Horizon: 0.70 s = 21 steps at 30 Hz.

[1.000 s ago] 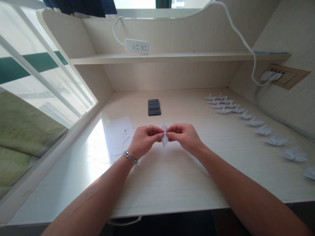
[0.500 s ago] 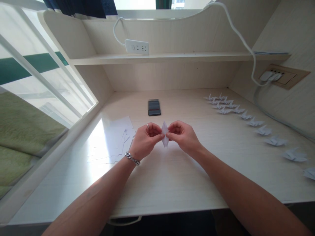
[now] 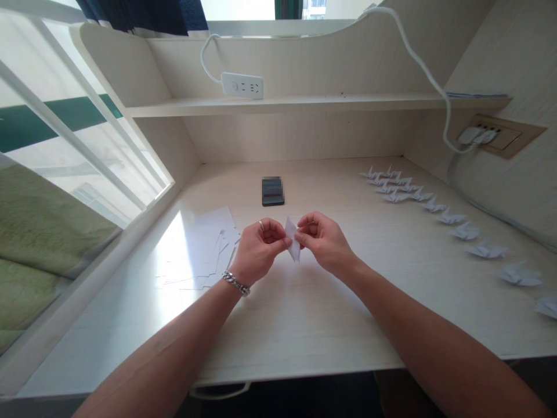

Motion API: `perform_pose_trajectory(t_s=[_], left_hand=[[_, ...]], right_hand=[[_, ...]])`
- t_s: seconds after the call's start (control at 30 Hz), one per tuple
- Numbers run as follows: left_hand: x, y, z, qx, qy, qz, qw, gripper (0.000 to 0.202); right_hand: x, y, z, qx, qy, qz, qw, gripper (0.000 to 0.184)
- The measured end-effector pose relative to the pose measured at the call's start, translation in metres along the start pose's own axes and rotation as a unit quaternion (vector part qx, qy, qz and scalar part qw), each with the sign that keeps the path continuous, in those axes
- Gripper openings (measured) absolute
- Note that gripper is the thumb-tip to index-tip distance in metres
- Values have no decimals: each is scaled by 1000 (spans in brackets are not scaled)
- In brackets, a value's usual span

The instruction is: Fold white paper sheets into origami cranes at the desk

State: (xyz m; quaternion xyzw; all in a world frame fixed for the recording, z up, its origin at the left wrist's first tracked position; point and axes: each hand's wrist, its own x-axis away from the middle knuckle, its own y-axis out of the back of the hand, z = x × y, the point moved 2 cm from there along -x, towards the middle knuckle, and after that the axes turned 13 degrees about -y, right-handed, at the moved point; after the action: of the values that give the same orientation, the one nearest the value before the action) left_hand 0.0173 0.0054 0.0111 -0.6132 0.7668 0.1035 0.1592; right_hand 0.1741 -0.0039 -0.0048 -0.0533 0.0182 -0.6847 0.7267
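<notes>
A small white folded paper (image 3: 293, 241), diamond-shaped with pointed ends, is held up over the middle of the desk. My left hand (image 3: 261, 247) pinches its left side between thumb and fingers; a ring and a chain bracelet are on that arm. On the other side, my right hand (image 3: 324, 239) pinches the right edge with thumb and index finger. Left of my hands lie loose white paper sheets (image 3: 204, 244), partly in bright sunlight. Several folded paper cranes (image 3: 465, 231) form a line along the right side of the desk.
Beyond my hands lies a dark phone-like object (image 3: 272, 191), its face blurred. A power strip (image 3: 242, 85) rests on the shelf (image 3: 304, 104). A white cable (image 3: 418, 55) runs down to the wall socket (image 3: 500, 136). Bed rails (image 3: 78, 75) stand at the left.
The folded paper has tilted, its top tip leaning left and its lower tip swinging right. My right hand has shifted slightly at the paper's edge; the left has barely moved.
</notes>
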Motion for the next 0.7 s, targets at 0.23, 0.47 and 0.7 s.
perform_pose_trajectory(t_s=[0.23,0.47,0.7], left_hand=[[-1,2,1,-20,-12,-24,999,22],[0,1,2,-43,-31,-26,998,23],[-1,4,8,-110,-62,-38,991,24]], right_hand=[[-1,-1,-2,-16,-19,28,999,31],[0,0,0,0,15,-32,999,27],[9,-1,5,198,150,-125,960,7]])
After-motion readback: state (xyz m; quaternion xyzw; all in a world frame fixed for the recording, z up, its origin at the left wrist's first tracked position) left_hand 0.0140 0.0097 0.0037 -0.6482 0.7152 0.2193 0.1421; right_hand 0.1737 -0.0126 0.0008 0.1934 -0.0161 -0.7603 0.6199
